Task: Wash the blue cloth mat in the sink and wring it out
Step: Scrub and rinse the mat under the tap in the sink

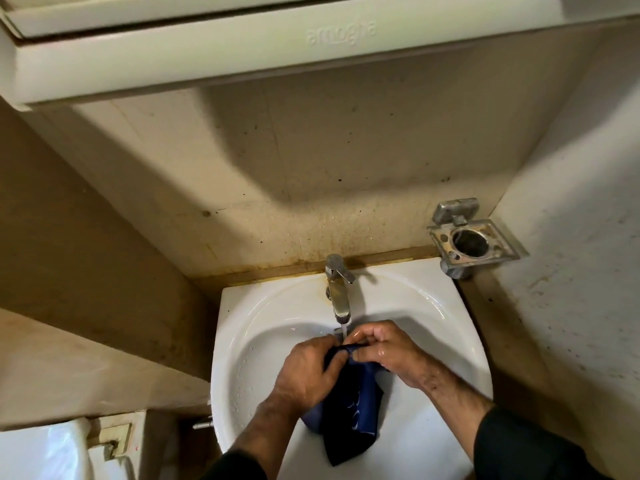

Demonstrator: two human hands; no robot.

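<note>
The dark blue cloth mat (349, 414) hangs wet in the white sink (263, 327), its lower end draped toward the basin's front. My left hand (308, 372) and my right hand (384, 348) both pinch its top edge, held together right under the metal tap (337, 289). A thin stream of water runs from the spout onto the cloth between my fingers. Both hands look wet. Part of the cloth is hidden behind my left hand.
A metal holder with a round hole (474, 240) is fixed to the wall right of the sink. A pale cabinet (242, 46) overhangs above. Stained walls close in on both sides. A white fixture (45, 452) sits at lower left.
</note>
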